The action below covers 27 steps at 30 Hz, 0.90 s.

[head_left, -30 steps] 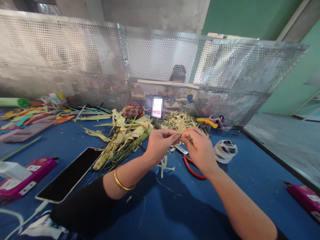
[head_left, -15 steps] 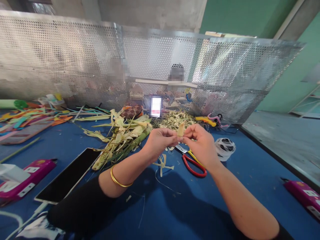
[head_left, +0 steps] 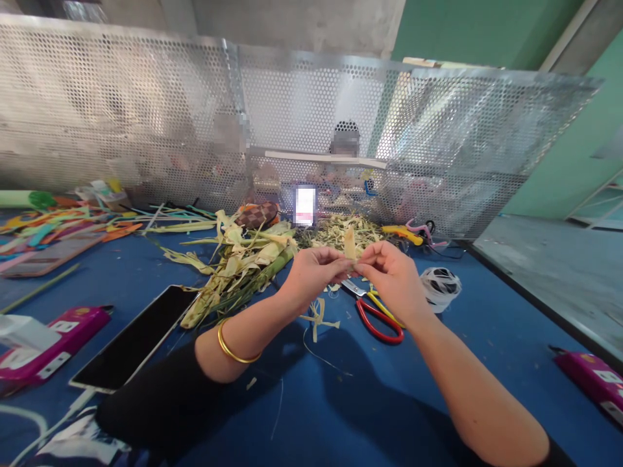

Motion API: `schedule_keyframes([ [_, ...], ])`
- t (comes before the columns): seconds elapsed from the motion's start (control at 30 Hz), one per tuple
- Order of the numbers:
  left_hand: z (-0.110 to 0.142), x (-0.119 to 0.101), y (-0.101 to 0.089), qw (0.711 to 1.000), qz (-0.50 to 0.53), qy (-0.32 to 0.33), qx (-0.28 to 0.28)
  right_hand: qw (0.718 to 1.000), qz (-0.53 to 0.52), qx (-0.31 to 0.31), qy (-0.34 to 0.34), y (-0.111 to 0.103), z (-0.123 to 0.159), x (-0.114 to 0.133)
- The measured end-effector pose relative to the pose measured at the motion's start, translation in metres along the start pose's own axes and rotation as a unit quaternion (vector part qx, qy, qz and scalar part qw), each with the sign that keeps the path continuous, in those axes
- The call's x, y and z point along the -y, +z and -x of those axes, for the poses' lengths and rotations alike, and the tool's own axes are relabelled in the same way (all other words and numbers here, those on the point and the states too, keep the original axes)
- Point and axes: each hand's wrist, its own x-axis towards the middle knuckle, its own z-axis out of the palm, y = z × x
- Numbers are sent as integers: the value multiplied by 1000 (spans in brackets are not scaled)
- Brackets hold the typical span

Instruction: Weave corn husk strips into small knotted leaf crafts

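Observation:
A small piece of pale dried husk [head_left: 349,242] stands upright between my fingertips. My left hand [head_left: 311,272] pinches its lower end between thumb and forefinger. My right hand [head_left: 392,275] is closed at the same spot, its thumb and finger meeting the left ones on the husk. Scissors with red handles [head_left: 377,325] lie on the table under my right hand. A cross-shaped bit of knotted husk [head_left: 318,321] rests below my hands. Left of my left hand is a bundle of dried husks and green stalks [head_left: 243,279].
Shredded husk [head_left: 348,227] is heaped beyond my hands. A roll of white tape or film [head_left: 440,288] sits at right, a yellow-handled tool [head_left: 403,233] behind. A dark phone [head_left: 139,337] and purple power strips [head_left: 73,331] lie around. A perforated metal screen [head_left: 311,97] closes the back; a person is behind it.
Both hands stay together on the husk piece. The right fingers have shifted slightly around its base, and the husk has tilted a little and come upright again.

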Motion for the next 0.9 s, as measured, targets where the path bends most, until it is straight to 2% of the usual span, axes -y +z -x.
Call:
schedule_keyframes([
  [0.1, 0, 1, 1, 1000, -18, 24, 2, 1000, -5, -2, 7, 2, 0, -2],
  [0.23, -2, 1, -1, 999, 28, -10, -11, 998, -51, 8, 22, 4, 0, -2],
  [0.3, -3, -1, -2, 999, 42, -27, -17, 999, -28, 10, -23, 3, 0, -1],
  [0.37, -3, -2, -3, 998, 51, -39, -19, 995, 28, 6, -99, 1, 1, 0],
  [0.47, -2, -3, -4, 996, 66, -60, -20, 972, 98, 0, -213, -1, 3, 0],
  [0.57, -1, -2, -3, 993, 84, -81, -24, 952, 125, -9, -279, -1, 3, -2],
  [0.73, 1, -3, -2, 992, 89, -88, -9, 945, 151, -42, -288, 2, 3, -5],
  [0.9, 2, 1, 3, 998, 29, -18, -45, 956, 177, -41, -232, 4, 4, -4],
])
